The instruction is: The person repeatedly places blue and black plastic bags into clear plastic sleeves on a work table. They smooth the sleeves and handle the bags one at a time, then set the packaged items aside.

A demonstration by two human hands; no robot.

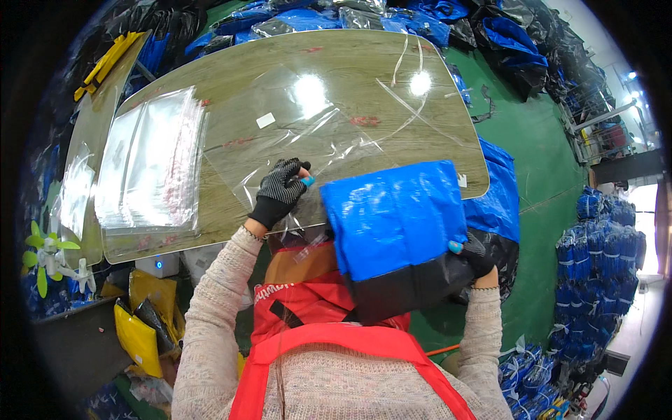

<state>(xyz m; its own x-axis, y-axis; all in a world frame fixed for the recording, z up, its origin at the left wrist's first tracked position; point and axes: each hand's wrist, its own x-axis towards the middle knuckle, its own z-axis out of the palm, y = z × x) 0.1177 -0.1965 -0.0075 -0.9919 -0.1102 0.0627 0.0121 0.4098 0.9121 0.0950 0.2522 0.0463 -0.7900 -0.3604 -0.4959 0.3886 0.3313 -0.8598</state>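
My left hand [280,187], in a dark patterned glove with bare fingertips, is closed on the near edge of a clear plastic bag [346,143]. That bag lies flat across the table and is hard to make out against the wood grain. A folded blue and black woven plastic sheet [397,213] is gripped by my right hand [477,256] at its lower right side, thumb on top and fingers mostly hidden. The sheet's upper part overlaps the table's near edge and touches the clear bag. A small white label [265,120] sits beyond my left hand.
A stack of clear bags [150,164] covers the left side of the wood-look table [245,59]. Clear strips [406,105] lie at its far right. Blue bundles [598,259] are piled on the right, and yellow packages [136,339] stand at lower left beside a small green-bladed fan [49,245].
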